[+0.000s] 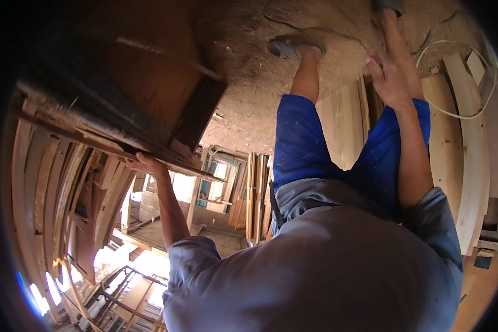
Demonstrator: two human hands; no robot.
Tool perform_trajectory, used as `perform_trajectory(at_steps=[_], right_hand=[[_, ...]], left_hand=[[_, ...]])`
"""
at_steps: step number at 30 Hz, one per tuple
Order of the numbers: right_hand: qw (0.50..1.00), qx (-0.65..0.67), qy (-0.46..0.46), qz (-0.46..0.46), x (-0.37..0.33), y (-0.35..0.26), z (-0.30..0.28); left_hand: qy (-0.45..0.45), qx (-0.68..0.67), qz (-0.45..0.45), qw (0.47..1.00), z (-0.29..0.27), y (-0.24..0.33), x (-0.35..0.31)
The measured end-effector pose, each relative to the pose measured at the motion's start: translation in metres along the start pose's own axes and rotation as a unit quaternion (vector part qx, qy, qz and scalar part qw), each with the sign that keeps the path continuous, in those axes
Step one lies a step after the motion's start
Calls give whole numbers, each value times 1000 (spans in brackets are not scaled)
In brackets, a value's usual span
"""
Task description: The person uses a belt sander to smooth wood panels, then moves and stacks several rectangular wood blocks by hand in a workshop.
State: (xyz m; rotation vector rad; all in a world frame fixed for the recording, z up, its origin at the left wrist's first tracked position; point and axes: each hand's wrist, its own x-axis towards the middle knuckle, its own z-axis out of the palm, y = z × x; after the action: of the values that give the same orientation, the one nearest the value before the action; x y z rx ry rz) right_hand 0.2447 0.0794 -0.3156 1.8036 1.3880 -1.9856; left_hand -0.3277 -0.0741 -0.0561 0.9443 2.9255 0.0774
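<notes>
My left arm reaches out to the left, and my left hand point(148, 165) is closed on the edge of a long, dusty wooden workbench point(88, 135). Some of its fingers disappear behind that edge. A small dark patch lies by the fingertips, too unclear to name. On the other side, my right hand point(392, 83) hangs low in front of my leg. Its thumb stands apart from the fingers, and I see nothing in it. Pale wooden boards point(343, 122) lie beside and between my legs.
Long planks point(44, 188) stand along the left side. More wide boards point(448, 149) lean at the right, near a looped pale cable point(463, 117). Sawdust covers the floor point(240, 105), where a dark cord point(321, 29) runs. Upright timber strips point(254, 193) stand behind me.
</notes>
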Motion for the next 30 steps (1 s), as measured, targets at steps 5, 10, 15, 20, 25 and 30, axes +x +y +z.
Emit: perform_trajectory(at_steps=[5,10,15,20,25,30], right_hand=[[998,41,39,-25,-2,-6,-5],[995,67,58,-36,-6,-4,-1],[996,67,60,-20,-7,-1,-4],[995,67,69,-36,-4,-1,-7],[998,-14,51,-33,3,1,-13],[995,-91,46,7,27,-27,8]], left_hand=[[-30,6,4,1000,-5,1,2],[-111,6,44,993,-4,21,2],[-85,-14,-18,996,-4,23,-3],[-76,-36,-49,995,-15,5,4],[-59,4,-7,998,6,49,-5],[2,45,66,997,-8,-8,0]])
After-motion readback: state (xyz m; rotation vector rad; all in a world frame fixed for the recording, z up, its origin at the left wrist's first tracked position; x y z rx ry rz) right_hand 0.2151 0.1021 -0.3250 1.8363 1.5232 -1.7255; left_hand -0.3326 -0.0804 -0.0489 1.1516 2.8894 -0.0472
